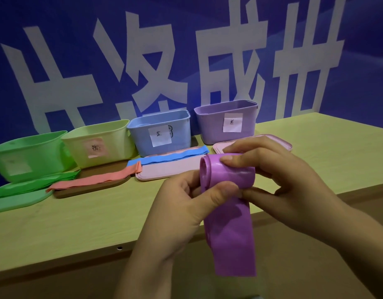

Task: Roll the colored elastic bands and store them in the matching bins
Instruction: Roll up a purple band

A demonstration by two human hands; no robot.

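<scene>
A purple elastic band [229,234] is partly rolled into a coil in front of me, its loose tail hanging down past the table edge. My left hand [182,210] pinches the coil from the left with thumb on its front. My right hand [279,175] grips it from the right, fingers over the top. Along the wall stand a green bin [28,160], a yellow-green bin [100,143], a blue bin [162,132] and a purple bin [227,121]. A green band [35,184], a salmon band [95,178] and a blue band [171,156] lie flat on lids.
The bands rest on lids before the bins: a green lid [18,201], a brown lid [95,188], a pink lid [169,169] and another pink lid [277,143] behind my right hand. The wooden table [78,223] ends near me; a blue wall with white characters rises behind.
</scene>
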